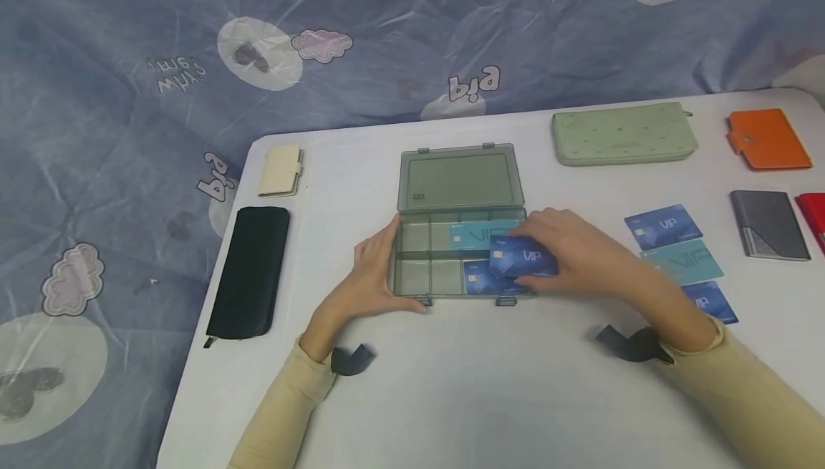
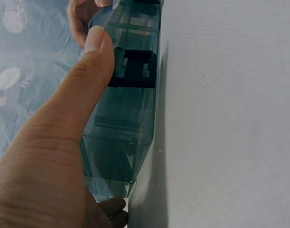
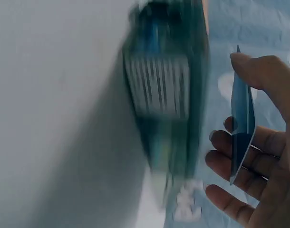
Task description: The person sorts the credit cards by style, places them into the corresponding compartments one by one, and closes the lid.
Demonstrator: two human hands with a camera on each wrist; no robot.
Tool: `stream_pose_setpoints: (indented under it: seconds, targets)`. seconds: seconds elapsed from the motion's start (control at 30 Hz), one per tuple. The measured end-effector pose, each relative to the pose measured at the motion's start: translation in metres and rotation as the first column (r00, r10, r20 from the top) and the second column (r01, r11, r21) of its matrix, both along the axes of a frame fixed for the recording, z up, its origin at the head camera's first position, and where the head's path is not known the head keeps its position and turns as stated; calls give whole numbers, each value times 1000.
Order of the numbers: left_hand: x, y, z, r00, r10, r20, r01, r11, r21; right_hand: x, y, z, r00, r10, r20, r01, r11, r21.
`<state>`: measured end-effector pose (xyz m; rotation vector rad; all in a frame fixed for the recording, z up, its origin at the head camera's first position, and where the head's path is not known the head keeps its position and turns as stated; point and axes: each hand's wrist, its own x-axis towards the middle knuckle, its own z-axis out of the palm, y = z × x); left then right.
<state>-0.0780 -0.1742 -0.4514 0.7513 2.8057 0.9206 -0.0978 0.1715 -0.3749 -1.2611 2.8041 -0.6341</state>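
A green translucent compartment box (image 1: 414,277) lies with its lid (image 1: 460,175) folded back. My left hand (image 1: 370,279) grips its front left corner, thumb along the front wall beside the dark latch (image 2: 133,69) and fingers at the left side. Over the right half of the box, my right hand (image 1: 570,250) pinches a dark blue VIP card (image 1: 523,257) between thumb and fingers; the right wrist view shows this card (image 3: 241,114) edge-on. Inside the box, a light teal card (image 1: 473,235) is in the back row and another blue card (image 1: 480,281) in the front row, both partly covered.
To the right lie two blue cards (image 1: 664,227) and a teal card (image 1: 686,261), near a grey card holder (image 1: 770,225) and a red item (image 1: 813,213). Behind are a green wallet (image 1: 625,134) and an orange one (image 1: 770,139). A black wallet (image 1: 250,272) and cream holder (image 1: 281,170) are left.
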Motion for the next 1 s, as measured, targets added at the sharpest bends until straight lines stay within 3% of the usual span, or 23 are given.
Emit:
stream_pose_setpoints:
  seconds: [0.23, 0.57, 0.8, 1.0]
  targets:
    - [-1, 2, -1, 1000, -14, -9, 14, 1000, -3, 3, -24, -17, 995, 94, -21, -95, 995, -41]
    - [0, 0, 3, 1000, -4, 4, 4, 1000, -10, 1, -22, -19, 995, 103, -13, -104, 987, -125]
    - [2, -1, 4, 1000, -1, 14, 1, 1000, -4, 7, -27, -22, 992, 128, 6, -127, 987, -101]
    - [0, -1, 3, 1000, -1, 15, 1, 1000, -2, 7, -26, -25, 992, 122, -39, -126, 987, -97]
